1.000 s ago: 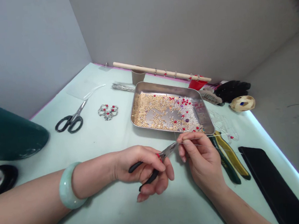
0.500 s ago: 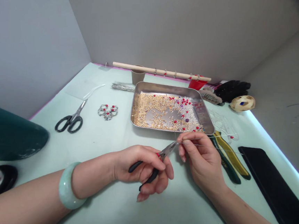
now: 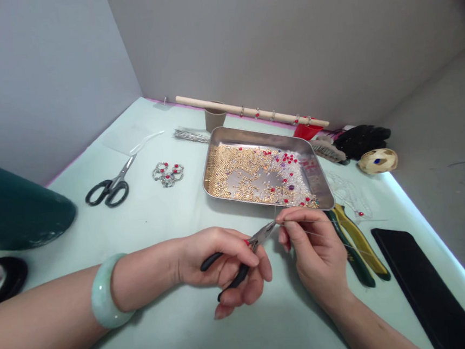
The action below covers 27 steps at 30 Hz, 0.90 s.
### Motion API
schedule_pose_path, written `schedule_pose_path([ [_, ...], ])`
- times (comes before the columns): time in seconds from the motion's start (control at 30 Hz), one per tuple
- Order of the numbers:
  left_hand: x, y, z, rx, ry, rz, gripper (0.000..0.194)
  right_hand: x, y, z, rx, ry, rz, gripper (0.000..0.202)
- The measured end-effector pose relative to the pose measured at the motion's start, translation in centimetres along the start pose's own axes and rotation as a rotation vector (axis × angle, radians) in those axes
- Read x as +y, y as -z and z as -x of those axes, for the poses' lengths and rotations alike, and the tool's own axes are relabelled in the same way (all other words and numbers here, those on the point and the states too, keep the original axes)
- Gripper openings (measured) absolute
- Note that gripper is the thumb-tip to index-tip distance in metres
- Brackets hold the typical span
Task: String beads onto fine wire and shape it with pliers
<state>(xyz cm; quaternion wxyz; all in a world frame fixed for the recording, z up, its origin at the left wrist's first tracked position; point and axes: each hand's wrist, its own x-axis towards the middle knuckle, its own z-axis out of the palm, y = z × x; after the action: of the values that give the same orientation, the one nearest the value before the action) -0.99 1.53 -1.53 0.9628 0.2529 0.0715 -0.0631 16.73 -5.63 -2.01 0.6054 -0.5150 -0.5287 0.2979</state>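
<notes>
My left hand [image 3: 227,262] is wrapped round the dark handles of the small pliers [image 3: 258,239], whose jaws point up and right. Their tips meet thin wire [image 3: 354,221] right at the fingertips of my right hand [image 3: 314,249]. Thumb and forefinger of that hand pinch the wire, and its thin ends trail off to the right. Just beyond both hands lies a metal tray [image 3: 323,188] with gold, clear and red beads. What the plier tips hold is too small to tell.
Scissors [image 3: 113,186] and a beaded wire piece [image 3: 168,173] lie left of the tray. Green-yellow pliers [image 3: 358,242] and a black flat case [image 3: 421,283] are at right. Behind, a wooden rod [image 3: 227,108] rests across a cup [image 3: 214,119]. A dark green cylinder [image 3: 15,204] stands far left.
The wire ends at the right have swung slightly downward. My right hand has shifted a little to the right and turned slightly; my left hand has barely moved.
</notes>
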Motion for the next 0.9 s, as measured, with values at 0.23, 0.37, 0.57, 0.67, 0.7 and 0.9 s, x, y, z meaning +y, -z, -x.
schedule_pose_path([
  [0.23, -0.15, 0.16, -0.08, -0.008, 0.001, 0.046, 0.026, 0.31, 0.11, 0.03, -0.017, 0.090, 0.066, 0.016],
  [0.37, -0.31, 0.25, -0.23, 0.006, -0.001, 0.058, 0.025, 0.36, 0.20, 0.03, -0.025, 0.094, 0.102, 0.016],
  [0.57, -0.32, 0.08, -0.27, 0.033, -0.005, 0.050, 0.023, 0.55, 0.37, 0.07, -0.025, 0.111, 0.131, 0.017],
  [0.67, -0.39, 0.05, -0.28, 0.039, -0.013, 0.031, 0.023, 0.67, 0.37, 0.09, -0.022, 0.105, 0.139, 0.017],
  [0.7, -0.45, 0.06, -0.31, 0.040, -0.012, 0.024, 0.023, 0.69, 0.36, 0.08, -0.022, 0.104, 0.141, 0.017],
  [0.9, -0.80, 0.02, -0.47, 0.060, -0.002, 0.020, 0.020, 0.59, 0.37, 0.12, -0.034, 0.110, 0.134, 0.018],
])
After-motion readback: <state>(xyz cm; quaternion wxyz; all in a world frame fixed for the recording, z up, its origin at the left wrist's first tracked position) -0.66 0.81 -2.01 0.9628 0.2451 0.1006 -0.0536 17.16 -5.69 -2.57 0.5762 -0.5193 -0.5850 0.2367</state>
